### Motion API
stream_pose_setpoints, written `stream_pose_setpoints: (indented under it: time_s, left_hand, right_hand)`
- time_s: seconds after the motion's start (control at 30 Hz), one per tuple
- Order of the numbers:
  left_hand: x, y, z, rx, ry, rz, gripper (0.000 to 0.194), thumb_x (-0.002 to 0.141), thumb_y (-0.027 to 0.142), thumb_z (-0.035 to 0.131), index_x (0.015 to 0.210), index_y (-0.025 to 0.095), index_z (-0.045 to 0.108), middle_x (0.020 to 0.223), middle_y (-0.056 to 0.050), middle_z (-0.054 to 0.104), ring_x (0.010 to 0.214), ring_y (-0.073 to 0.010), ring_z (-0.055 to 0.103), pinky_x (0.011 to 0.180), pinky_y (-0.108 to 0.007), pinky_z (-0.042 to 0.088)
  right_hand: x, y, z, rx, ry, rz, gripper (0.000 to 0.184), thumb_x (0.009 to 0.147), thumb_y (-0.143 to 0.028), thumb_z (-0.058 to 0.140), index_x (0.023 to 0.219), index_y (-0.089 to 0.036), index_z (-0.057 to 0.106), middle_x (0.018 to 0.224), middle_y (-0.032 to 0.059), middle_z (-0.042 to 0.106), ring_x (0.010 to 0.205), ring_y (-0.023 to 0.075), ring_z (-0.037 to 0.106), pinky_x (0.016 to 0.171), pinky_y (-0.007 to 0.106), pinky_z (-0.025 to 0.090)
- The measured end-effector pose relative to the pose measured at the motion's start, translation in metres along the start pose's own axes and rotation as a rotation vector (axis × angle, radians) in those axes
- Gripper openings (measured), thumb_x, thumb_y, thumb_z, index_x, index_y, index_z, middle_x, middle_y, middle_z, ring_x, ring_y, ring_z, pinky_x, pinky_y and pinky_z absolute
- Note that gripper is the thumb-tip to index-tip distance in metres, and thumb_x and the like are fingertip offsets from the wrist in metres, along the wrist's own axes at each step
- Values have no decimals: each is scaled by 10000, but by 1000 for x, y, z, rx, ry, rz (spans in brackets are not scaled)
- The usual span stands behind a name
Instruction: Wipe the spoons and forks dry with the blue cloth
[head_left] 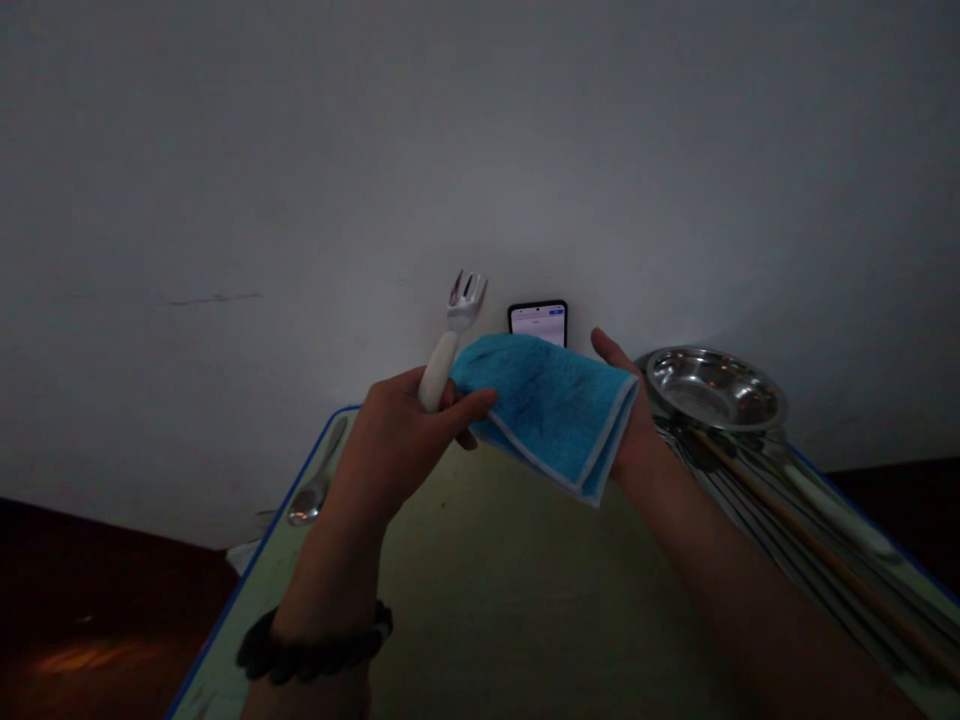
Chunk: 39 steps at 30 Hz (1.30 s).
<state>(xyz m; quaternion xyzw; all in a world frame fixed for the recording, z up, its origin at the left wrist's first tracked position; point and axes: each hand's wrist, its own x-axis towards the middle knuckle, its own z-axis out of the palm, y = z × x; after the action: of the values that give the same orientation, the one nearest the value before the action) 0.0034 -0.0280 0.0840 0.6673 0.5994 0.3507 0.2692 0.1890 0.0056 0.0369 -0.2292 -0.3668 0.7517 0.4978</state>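
Note:
My left hand (405, 435) is closed round the white handle of a small fork (463, 305), whose metal tines point up. The left thumb and fingers also pinch the near left edge of a folded blue cloth (555, 405) with pale edging. Behind the cloth's right end is my right hand (634, 430), with the cloth lying across its palm. Its thumb sticks up apart from the cloth, and its other fingers are hidden. Both hands are raised above the table, and the fork stands clear of the cloth on the left.
A metal spoon (319, 480) lies at the blue-edged table's (510, 600) left side. A phone (538, 318) with a lit screen is against the wall, partly behind the cloth. On the right are a steel bowl (716, 390) and several long utensils (810, 540).

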Motion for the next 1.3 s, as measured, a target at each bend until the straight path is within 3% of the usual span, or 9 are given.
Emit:
stream_pose_setpoints:
  time_s: [0.1, 0.23, 0.37, 0.53, 0.67, 0.87, 1.03, 1.17, 1.3]
  left_hand:
    - [1, 0, 0, 25, -62, -5, 313, 687, 444, 632, 592, 168, 519, 510, 1, 632, 371, -78, 478, 368, -177, 340]
    - [3, -3, 1, 73, -157, -9, 270, 694, 407, 634, 621, 159, 558, 514, -3, 633, 416, -100, 528, 401, -187, 369]
    - [4, -5, 0, 91, -250, 21, 268, 694, 400, 636, 617, 155, 559, 493, 8, 607, 444, -119, 566, 425, -198, 401]
    - [1, -2, 3, 118, -264, 24, 309, 705, 449, 608, 613, 162, 539, 447, 25, 563, 366, -102, 507, 342, -180, 356]
    - [1, -5, 10, 77, -349, 36, 259, 727, 409, 586, 652, 164, 546, 547, 0, 615, 411, -117, 554, 367, -193, 419]
    - [5, -12, 18, 22, -277, 68, 283, 731, 436, 575, 690, 156, 574, 602, -23, 641, 474, -135, 599, 412, -206, 479]
    - [6, -12, 21, -19, -151, 43, 224, 752, 359, 553, 781, 140, 594, 623, -34, 660, 466, -134, 602, 397, -207, 498]
    - [6, -10, 21, -63, -106, 23, 141, 739, 278, 564, 746, 137, 561, 618, -32, 650, 473, -134, 607, 413, -214, 513]
    - [6, -9, 20, -160, -41, 12, 177, 735, 298, 579, 670, 153, 501, 615, -17, 628, 535, -155, 634, 466, -241, 541]
  right_hand:
    - [1, -1, -2, 183, 58, 105, 590, 719, -631, 381, 1027, -177, 598, 898, 108, 682, 981, 311, 569, 820, 505, 416]
    - [3, -5, -2, 288, 125, 95, 439, 745, -531, 421, 979, -204, 598, 823, 65, 684, 930, 265, 592, 805, 453, 434]
    - [5, -6, -2, 345, 144, 106, 412, 762, -499, 418, 1003, -202, 572, 773, 59, 676, 876, 257, 605, 778, 456, 451]
    - [5, -1, 0, 426, 16, 73, 344, 822, -403, 366, 1026, -162, 504, 940, 99, 649, 908, 224, 595, 781, 426, 473]
    - [5, 6, 1, 481, -109, 95, 311, 830, -370, 345, 1001, -152, 486, 1022, 107, 611, 988, 219, 567, 810, 392, 474]
    - [11, 18, 3, 487, -48, 142, 238, 804, -197, 336, 977, -125, 483, 919, 108, 638, 926, 192, 603, 787, 332, 501]
    - [11, 19, 8, 449, -29, 135, 308, 751, -70, 335, 1034, -91, 456, 1001, 129, 627, 955, 185, 608, 834, 319, 498]
    - [9, 16, 12, 330, 7, 102, 389, 717, 0, 334, 1083, -85, 432, 1051, 126, 618, 965, 161, 610, 878, 312, 483]
    - [9, 16, 13, 138, 15, 45, 324, 736, -23, 390, 1017, -115, 522, 1065, 92, 626, 959, 136, 608, 913, 274, 453]
